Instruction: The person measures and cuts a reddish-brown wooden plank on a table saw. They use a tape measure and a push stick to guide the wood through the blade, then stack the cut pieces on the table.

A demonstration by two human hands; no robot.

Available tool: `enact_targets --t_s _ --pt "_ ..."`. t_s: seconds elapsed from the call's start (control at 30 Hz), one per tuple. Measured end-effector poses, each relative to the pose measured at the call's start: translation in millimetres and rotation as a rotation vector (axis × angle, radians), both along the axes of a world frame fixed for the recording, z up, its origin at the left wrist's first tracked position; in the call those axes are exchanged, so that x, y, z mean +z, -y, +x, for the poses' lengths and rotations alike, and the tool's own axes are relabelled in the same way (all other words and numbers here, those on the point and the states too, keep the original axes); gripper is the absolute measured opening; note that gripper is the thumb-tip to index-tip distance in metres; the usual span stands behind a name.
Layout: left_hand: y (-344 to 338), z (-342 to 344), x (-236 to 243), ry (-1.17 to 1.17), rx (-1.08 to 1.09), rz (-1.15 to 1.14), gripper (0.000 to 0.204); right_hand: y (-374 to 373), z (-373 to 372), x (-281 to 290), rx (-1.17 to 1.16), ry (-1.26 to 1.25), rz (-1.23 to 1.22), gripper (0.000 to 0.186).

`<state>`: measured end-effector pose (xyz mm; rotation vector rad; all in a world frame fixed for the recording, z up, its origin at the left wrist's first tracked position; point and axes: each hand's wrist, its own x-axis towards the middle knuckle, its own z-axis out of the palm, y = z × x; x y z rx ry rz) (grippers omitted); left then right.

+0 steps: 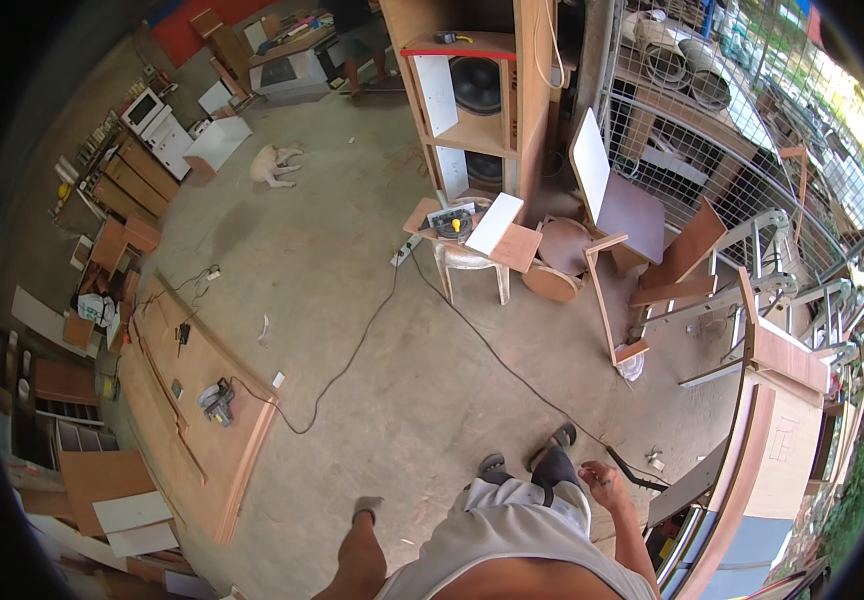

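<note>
My left hand hangs low over the concrete floor at the end of my bent arm. It is dark and blurred, so its fingers cannot be made out. To the right of my shorts is my right hand, with its fingers curled in. Whatever lies within them, if anything, is too small to name. Closest to that hand is a black bar-like piece on the floor, beside my leg. Both sandalled feet show just ahead of my body.
Ahead, a plastic stool bears boards and a power tool. Black cables cross the floor. A circular saw rests on stacked plywood at left. Chairs and boards crowd the right. Farther off are a speaker cabinet and a dog.
</note>
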<state>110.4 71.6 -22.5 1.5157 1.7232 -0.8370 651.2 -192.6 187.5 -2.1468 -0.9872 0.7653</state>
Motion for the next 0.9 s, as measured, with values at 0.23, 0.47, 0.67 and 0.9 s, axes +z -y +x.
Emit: enact_targets --t_s 0.23,0.47,0.67,0.9 --pt "17 127 7 0.431 -0.336 -0.294 0.061 -103 47 -83 -0.014 -0.035 -0.132 0.024" --pt "-25 191 96 0.73 0.009 0.152 0.058 -440 78 -156 0.106 -0.124 0.124 0.03" --pt "-25 146 155 0.235 0.382 -0.024 0.053 -662 110 -186 0.076 0.076 0.172 0.086" --pt "-159 157 176 0.162 0.226 -0.056 0.053 -743 118 -193 0.23 0.052 -0.189 0.035"
